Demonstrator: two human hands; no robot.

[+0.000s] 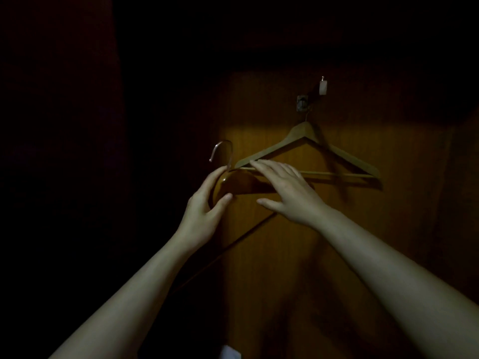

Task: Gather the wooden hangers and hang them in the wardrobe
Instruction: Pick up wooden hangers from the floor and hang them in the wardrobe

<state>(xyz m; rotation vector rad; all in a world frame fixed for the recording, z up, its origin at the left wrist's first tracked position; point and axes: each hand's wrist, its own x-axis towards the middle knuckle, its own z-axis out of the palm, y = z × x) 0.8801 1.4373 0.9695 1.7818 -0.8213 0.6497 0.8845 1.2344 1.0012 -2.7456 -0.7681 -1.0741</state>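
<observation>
A light wooden hanger (344,158) hangs by its wire hook from a small metal wall hook (302,103) on a brown wooden panel (272,255). My left hand (204,203) grips the curved top of a darker wooden hanger (243,184), whose metal hook (221,151) points up. That hanger's thin lower bar (248,233) slants down to the left. My right hand (285,191) reaches over the dark hanger with straight fingers, its fingertips at the left end of the light hanger's bar. Whether they touch it is unclear.
A small white adhesive hook (323,86) is stuck to the panel above the metal hook. The surroundings to the left and above are very dark. Something white (230,353) shows at the bottom edge.
</observation>
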